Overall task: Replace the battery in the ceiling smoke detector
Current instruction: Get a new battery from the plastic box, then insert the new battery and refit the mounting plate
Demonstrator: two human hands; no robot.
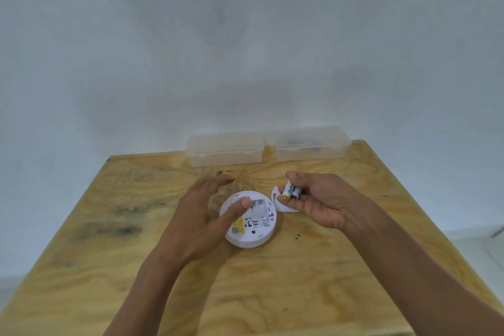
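The smoke detector point(249, 219) lies opened on the counter point(313, 281); the right hand point(316, 199) pinches the batteries point(291, 190), the left hand point(201, 215) hovers spread; loading and closing remain.

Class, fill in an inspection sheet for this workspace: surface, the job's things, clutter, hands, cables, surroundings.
Surface: wooden table, bare plywood with dark stains.
Job's things: smoke detector lies back-up on the table, battery bay open; white cover lies right beside it; batteries are held off the table.
Clutter: two clear plastic boxes at the far edge, left box and right box holding something bluish, too blurred to name.
Hands: left hand open over the detector; right hand pinches the batteries.
Cables: nothing seen.
Surroundings: plain pale wall behind the table.
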